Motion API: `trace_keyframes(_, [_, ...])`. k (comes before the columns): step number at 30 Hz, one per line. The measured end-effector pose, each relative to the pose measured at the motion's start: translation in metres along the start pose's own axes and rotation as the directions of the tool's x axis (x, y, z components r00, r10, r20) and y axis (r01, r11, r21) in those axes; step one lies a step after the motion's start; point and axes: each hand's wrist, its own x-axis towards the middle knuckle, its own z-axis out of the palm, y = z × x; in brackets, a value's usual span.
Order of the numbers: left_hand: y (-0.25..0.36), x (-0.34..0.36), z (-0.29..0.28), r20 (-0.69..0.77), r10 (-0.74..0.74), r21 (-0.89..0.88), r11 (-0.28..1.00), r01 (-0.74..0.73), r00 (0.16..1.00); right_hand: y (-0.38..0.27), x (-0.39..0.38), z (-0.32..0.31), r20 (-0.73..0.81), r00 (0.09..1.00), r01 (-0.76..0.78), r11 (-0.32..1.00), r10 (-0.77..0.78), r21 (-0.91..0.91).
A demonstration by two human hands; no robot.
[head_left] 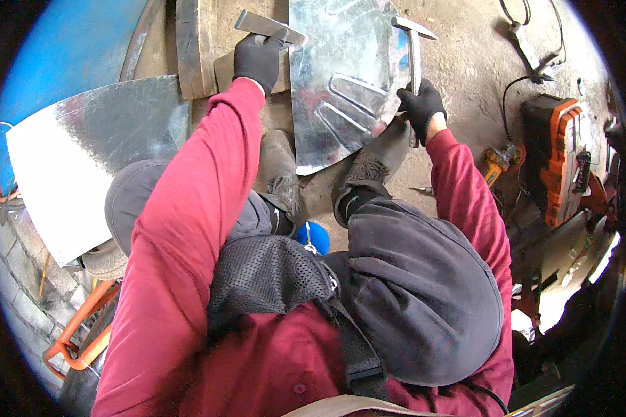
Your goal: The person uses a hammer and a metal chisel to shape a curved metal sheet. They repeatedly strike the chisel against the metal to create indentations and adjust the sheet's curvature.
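Observation:
A shiny galvanized metal sheet [341, 69] with pressed ribs lies on the concrete floor in front of my boots. My left hand [259, 59], in a black glove, grips a flat metal bar [268, 28] held against the sheet's left edge. My right hand [421, 104], also gloved, is closed around the handle of a hammer [414, 42], whose head sits over the sheet's upper right edge. My right boot [375, 163] rests on the sheet's lower corner. Red sleeves cover both forearms.
A second curved metal sheet [83, 153] leans at the left beside a blue drum [69, 48]. A heavy steel block [195, 45] lies behind my left hand. An orange and black tool case [560, 156], a small grinder [497, 163] and cables sit at the right.

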Motion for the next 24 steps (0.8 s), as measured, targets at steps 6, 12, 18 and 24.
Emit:
trace_keyframes(6, [0.006, -0.002, 0.008, 0.014, 0.025, 0.083, 0.996, -0.026, 1.0, -0.002, 0.005, -0.001, 0.079, 0.997, 0.002, 0.999, -0.006, 0.049])
trace_keyframes(12, [-0.002, 0.011, 0.018, 0.105, 0.021, -0.046, 0.999, -0.016, 0.994, 0.006, 0.002, 0.004, 0.003, 1.0, 0.015, 0.999, -0.015, -0.048])
trace_keyframes(18, [0.0, 0.018, 0.03, 0.113, 0.076, -0.016, 0.997, -0.075, 0.991, -0.011, -0.014, 0.007, -0.013, 1.0, -0.013, 0.987, 0.015, 0.16])
trace_keyframes(24, [-0.004, 0.021, 0.032, 0.146, 0.048, 0.047, 0.997, -0.055, 0.988, -0.029, -0.017, 0.009, -0.048, 0.997, -0.055, 0.988, 0.063, 0.144])
